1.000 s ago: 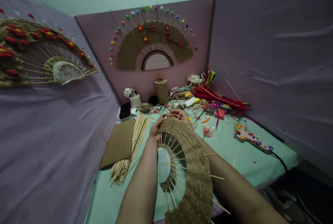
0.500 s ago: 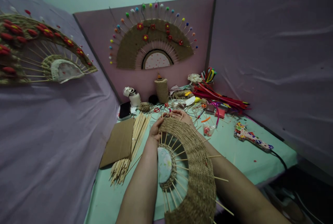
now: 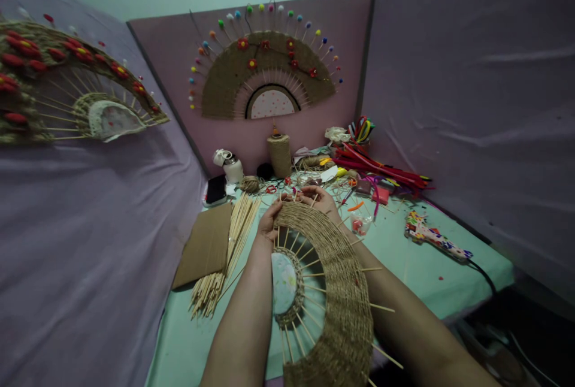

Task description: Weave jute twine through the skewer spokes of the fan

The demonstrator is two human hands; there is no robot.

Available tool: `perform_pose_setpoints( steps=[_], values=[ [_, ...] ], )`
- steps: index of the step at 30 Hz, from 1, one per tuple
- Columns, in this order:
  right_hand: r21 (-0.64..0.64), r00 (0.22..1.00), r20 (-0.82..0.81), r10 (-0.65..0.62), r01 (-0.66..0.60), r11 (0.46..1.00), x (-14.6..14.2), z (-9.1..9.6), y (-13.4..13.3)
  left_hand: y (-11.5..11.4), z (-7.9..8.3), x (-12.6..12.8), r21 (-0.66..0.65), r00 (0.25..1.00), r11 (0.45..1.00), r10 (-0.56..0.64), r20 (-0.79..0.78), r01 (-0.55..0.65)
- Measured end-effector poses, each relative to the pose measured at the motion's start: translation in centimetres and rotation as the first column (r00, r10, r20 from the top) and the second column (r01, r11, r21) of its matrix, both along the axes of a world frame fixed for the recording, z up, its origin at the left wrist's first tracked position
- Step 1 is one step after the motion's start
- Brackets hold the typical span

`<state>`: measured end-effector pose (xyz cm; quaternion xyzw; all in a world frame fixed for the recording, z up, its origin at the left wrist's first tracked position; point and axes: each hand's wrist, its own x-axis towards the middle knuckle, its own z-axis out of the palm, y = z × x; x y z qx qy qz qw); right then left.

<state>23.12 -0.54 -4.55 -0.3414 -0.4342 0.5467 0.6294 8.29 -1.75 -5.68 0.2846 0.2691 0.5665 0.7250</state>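
A half-round woven jute fan [image 3: 335, 279] on bamboo spokes, with a pale paper centre [image 3: 283, 284], lies tilted over the mint table [image 3: 413, 267] between my forearms. My left hand [image 3: 268, 223] grips the fan's far left edge, fingers closed round the rim. My right hand [image 3: 320, 197] sits at the fan's far end, fingers pinched on the spoke tips and the jute there. Much of the right hand is hidden behind the weave.
A bundle of bamboo sticks [image 3: 227, 258] and a cardboard sheet [image 3: 204, 247] lie left of the fan. At the back stand a twine spool [image 3: 280, 156], a phone [image 3: 216, 190], red pipe cleaners [image 3: 381, 168] and craft clutter. A patterned glue gun [image 3: 433, 239] lies right. Finished fans [image 3: 265, 72] hang on the partitions.
The fan has shifted slightly. My right hand's fingers have lifted a little at the fan's far end; my left hand keeps its grip.
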Motion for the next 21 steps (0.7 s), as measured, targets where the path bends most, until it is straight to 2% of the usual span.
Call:
perform_pose_setpoints(
  steps=[3,12,21],
  values=[
    [-0.016,0.999,-0.028,0.046,-0.047,0.999,0.16,0.05,0.08,0.22,-0.2,-0.2,0.007,1.0,1.0,0.0,0.016,0.0],
    [0.014,0.999,-0.031,0.035,-0.035,0.999,0.34,-0.15,0.25,0.38,-0.25,0.03,-0.021,0.998,1.0,-0.002,0.07,0.003],
    [-0.038,0.995,-0.065,0.077,-0.079,0.996,0.51,-0.18,0.39,0.64,-0.2,0.02,-0.053,0.995,0.998,-0.018,0.099,0.023]
  ],
)
